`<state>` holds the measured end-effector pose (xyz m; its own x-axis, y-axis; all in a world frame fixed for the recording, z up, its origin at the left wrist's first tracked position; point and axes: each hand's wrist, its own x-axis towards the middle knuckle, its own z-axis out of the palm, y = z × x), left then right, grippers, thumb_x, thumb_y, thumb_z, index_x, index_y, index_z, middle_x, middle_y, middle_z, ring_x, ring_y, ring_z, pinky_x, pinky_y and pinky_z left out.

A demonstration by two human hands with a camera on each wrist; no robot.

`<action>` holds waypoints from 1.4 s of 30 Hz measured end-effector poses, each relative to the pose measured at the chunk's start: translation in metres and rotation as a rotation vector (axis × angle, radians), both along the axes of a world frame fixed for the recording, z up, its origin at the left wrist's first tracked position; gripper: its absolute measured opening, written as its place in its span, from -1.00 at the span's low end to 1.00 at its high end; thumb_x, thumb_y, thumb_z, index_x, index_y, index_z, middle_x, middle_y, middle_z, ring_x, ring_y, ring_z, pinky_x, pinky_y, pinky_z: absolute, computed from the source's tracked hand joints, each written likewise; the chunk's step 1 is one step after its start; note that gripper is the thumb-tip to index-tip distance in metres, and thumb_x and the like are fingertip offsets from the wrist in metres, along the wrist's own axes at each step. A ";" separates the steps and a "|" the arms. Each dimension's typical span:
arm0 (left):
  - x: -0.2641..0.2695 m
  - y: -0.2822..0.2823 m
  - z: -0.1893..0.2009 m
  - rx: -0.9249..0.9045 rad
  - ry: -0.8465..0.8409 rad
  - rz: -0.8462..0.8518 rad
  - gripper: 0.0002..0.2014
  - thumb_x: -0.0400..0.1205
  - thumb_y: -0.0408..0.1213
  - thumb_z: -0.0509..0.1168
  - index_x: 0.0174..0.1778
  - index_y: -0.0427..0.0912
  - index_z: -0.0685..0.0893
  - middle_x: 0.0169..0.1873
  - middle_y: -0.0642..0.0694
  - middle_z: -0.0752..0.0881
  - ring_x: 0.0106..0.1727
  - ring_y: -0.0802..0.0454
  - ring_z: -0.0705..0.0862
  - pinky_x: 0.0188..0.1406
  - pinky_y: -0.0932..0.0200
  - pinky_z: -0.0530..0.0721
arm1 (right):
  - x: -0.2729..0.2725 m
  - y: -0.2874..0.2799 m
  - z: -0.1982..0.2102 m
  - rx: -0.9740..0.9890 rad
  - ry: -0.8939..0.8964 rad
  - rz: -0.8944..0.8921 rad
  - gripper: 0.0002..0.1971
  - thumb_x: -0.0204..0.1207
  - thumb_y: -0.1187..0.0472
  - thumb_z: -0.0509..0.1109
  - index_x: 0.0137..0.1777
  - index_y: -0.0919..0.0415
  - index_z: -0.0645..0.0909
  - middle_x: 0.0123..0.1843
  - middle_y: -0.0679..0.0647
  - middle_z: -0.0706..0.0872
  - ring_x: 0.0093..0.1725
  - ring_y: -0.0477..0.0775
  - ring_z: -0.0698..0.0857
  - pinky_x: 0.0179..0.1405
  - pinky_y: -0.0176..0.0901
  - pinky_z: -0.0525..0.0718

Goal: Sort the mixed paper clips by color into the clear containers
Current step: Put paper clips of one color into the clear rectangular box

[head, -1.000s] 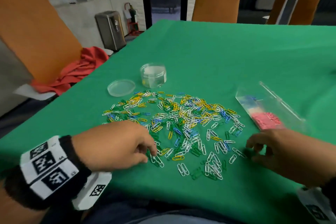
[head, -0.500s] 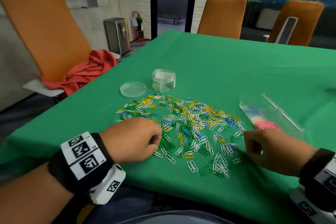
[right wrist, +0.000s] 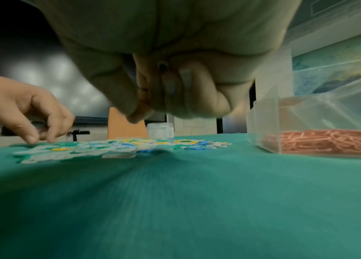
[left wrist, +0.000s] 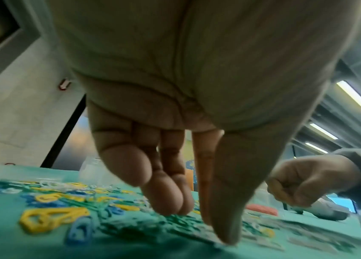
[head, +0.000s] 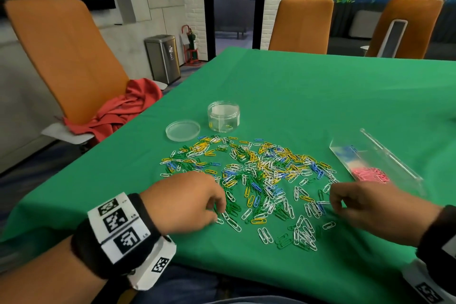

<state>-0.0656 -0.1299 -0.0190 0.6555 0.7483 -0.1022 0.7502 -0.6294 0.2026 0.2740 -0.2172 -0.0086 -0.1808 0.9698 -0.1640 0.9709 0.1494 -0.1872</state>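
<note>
A mixed pile of paper clips (head: pixel 259 173) in yellow, white, blue and green lies spread on the green tablecloth (head: pixel 320 96). My left hand (head: pixel 218 208) is at the pile's near left edge. Its thumb (left wrist: pixel 226 227) and forefinger point down and pinch at a green clip among a green cluster (head: pixel 232 207). My right hand (head: pixel 335 205) is at the near right edge with curled fingers (right wrist: pixel 175 98). Its thumb and forefinger are pressed together on what looks like a green clip. A clear round jar (head: pixel 223 116) stands behind the pile. A clear rectangular box (head: pixel 394 173) at the right holds pink clips (head: pixel 370 175).
The jar's round lid (head: pixel 182 130) lies flat left of the jar. The box's hinged lid (head: pixel 387 150) stands open behind it. Orange chairs (head: pixel 64 57) surround the table, one with a red cloth (head: pixel 123 111) on its seat. The table's front edge runs just below my wrists.
The head view has tilted up and shows more of the room. Both hands stay at the pile's near edge, and the right hand's fingers have curled tighter.
</note>
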 end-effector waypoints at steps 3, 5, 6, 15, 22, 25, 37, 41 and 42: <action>0.006 -0.008 -0.002 0.016 0.075 -0.032 -0.78 0.51 0.03 0.40 0.06 0.26 0.74 -0.12 0.20 0.67 -0.08 0.22 0.64 -0.03 0.18 0.65 | -0.009 -0.003 0.001 0.020 -0.092 0.073 -0.91 0.48 -0.21 0.35 -0.06 -0.35 0.53 -0.36 -0.17 0.52 -0.35 -0.28 0.52 -0.39 -0.42 0.42; 0.008 -0.009 -0.001 0.055 0.090 -0.040 -0.80 0.53 0.03 0.37 0.06 0.24 0.74 -0.10 0.19 0.66 -0.04 0.17 0.66 -0.03 0.16 0.65 | -0.011 -0.002 0.002 -0.022 -0.151 0.070 -0.91 0.50 -0.20 0.34 -0.03 -0.34 0.58 -0.32 -0.21 0.53 -0.35 -0.34 0.51 -0.37 -0.48 0.42; 0.008 -0.009 0.000 0.069 0.090 -0.045 -0.81 0.55 0.01 0.35 0.06 0.22 0.74 -0.10 0.19 0.66 -0.03 0.16 0.66 -0.02 0.16 0.66 | -0.012 -0.002 0.002 -0.038 -0.162 0.065 -0.91 0.50 -0.19 0.35 -0.03 -0.33 0.60 -0.30 -0.23 0.54 -0.35 -0.35 0.51 -0.36 -0.49 0.43; -0.003 0.008 0.005 -0.525 -0.590 0.272 -0.87 0.62 -0.43 0.41 -0.03 -0.12 0.79 -0.32 -0.02 0.82 -0.33 0.19 0.73 -0.40 0.27 0.65 | -0.004 -0.002 -0.009 -0.045 -0.131 0.079 -0.88 0.48 -0.15 0.30 -0.19 -0.18 0.54 -0.22 -0.24 0.65 -0.21 -0.26 0.63 -0.18 -0.41 0.61; -0.005 0.011 0.000 -0.986 -0.941 0.462 -0.81 0.71 -0.53 0.21 0.07 -0.40 0.74 -0.11 -0.30 0.80 -0.25 -0.01 0.75 -0.38 0.22 0.71 | 0.006 0.002 -0.002 -0.029 0.207 0.008 -0.92 0.43 0.07 0.17 -0.28 -0.08 0.44 -0.45 -0.08 0.46 -0.46 -0.14 0.37 -0.43 -0.20 0.43; -0.002 0.011 -0.002 -0.834 -0.808 0.349 -0.94 0.66 -0.40 0.37 -0.01 -0.21 0.73 -0.29 -0.07 0.69 -0.35 0.10 0.58 -0.42 0.23 0.55 | 0.021 0.002 0.008 -0.082 1.011 -0.253 -0.75 0.48 0.44 0.13 -0.36 0.14 0.38 -0.44 0.16 0.33 -0.51 0.03 0.29 -0.61 -0.31 0.21; 0.012 -0.011 0.005 0.025 0.112 -0.096 -0.85 0.54 0.12 0.42 -0.01 0.28 0.73 -0.24 0.27 0.49 0.00 0.22 0.60 0.00 0.18 0.56 | -0.018 0.012 -0.002 -0.223 1.463 -0.493 -0.94 0.57 0.41 0.24 -0.07 0.29 0.53 -0.41 0.18 0.49 -0.58 0.01 0.43 -0.76 -0.36 0.32; 0.006 -0.010 0.006 -0.034 0.040 -0.108 -0.94 0.56 -0.02 0.38 -0.10 0.15 0.71 -0.28 0.32 0.54 -0.21 0.43 0.50 -0.17 0.33 0.41 | -0.025 0.009 -0.003 -0.334 1.334 -0.427 -0.76 0.60 0.51 0.13 0.06 0.37 0.62 -0.34 0.23 0.53 -0.52 0.06 0.46 -0.68 -0.30 0.36; 0.005 -0.009 0.007 -0.083 -0.015 -0.096 -0.98 0.55 -0.08 0.38 -0.15 0.12 0.70 -0.29 0.35 0.59 -0.23 0.48 0.52 -0.21 0.44 0.39 | -0.028 0.009 -0.002 -0.357 1.321 -0.414 -0.76 0.58 0.52 0.12 0.01 0.38 0.63 -0.32 0.26 0.54 -0.51 0.07 0.47 -0.66 -0.29 0.36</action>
<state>-0.0611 -0.1392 -0.0119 0.7258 0.6711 -0.1510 0.6836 -0.6790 0.2677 0.2458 -0.2082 -0.0103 -0.1093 0.9327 -0.3438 0.0192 -0.3438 -0.9388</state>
